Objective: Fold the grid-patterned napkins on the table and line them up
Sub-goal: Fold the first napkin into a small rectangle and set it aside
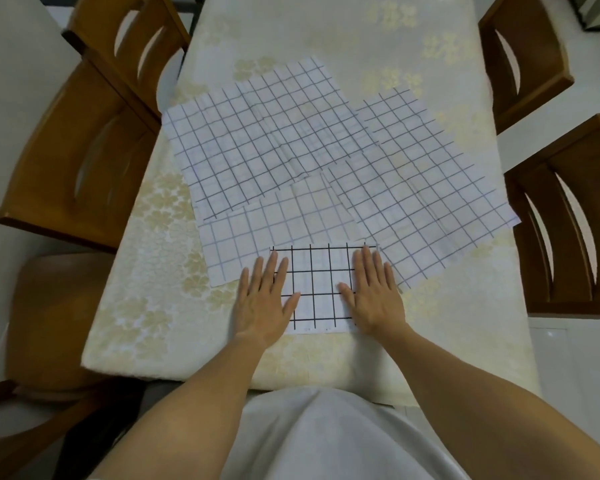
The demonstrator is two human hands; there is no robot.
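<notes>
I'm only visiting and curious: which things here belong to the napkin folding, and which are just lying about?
Job: folded napkin; left hand and right hand flat on it; spread napkins behind it; table.
Lying about: wooden chairs at both sides.

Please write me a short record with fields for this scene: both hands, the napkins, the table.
left hand: flat, fingers straight, pressing the folded napkin, left side
right hand: flat, pressing its right side
folded napkin: nearest the person, bold black grid
unfolded napkins: several, spread open, overlapping, farther back
table: cream floral cloth
chairs: wooden, on both sides
</notes>
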